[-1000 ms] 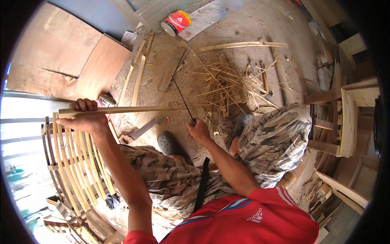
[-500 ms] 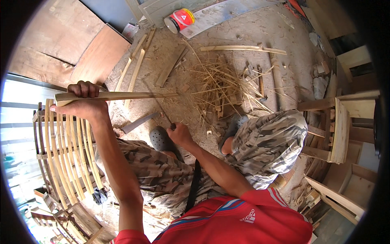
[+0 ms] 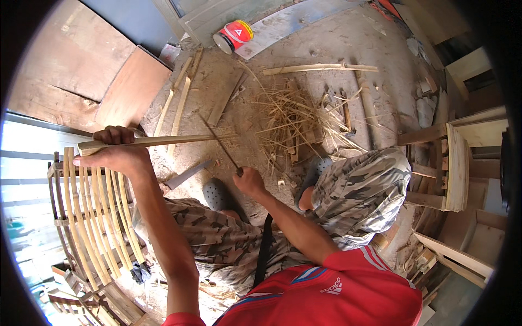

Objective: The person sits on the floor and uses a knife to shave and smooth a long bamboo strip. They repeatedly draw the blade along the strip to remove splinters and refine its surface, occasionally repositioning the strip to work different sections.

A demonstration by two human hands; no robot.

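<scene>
My left hand (image 3: 120, 148) is closed around the thick end of a long split bamboo strip (image 3: 174, 140), which points right, its thin tip above the floor. My right hand (image 3: 251, 182) grips a long, thin, dark-bladed knife (image 3: 220, 142) by its handle. The knife's blade slants up and left, crossing the strip near its thin end; whether it touches the bamboo I cannot tell. Below the strip, a second wide blade (image 3: 187, 175) lies on the floor beside my grey clog (image 3: 217, 194).
A heap of bamboo shavings (image 3: 291, 117) lies ahead of my feet. More bamboo strips (image 3: 180, 111) are on the floor at the far left, and another strip (image 3: 321, 68) lies beyond the heap. A slatted bamboo rack (image 3: 98, 217) stands left, a wooden frame (image 3: 457, 168) right, a red tub (image 3: 234, 36) far ahead.
My right hand has shifted slightly right, and more of the knife's blade shows across the strip. The left hand keeps its hold. The whole view has shifted a little.
</scene>
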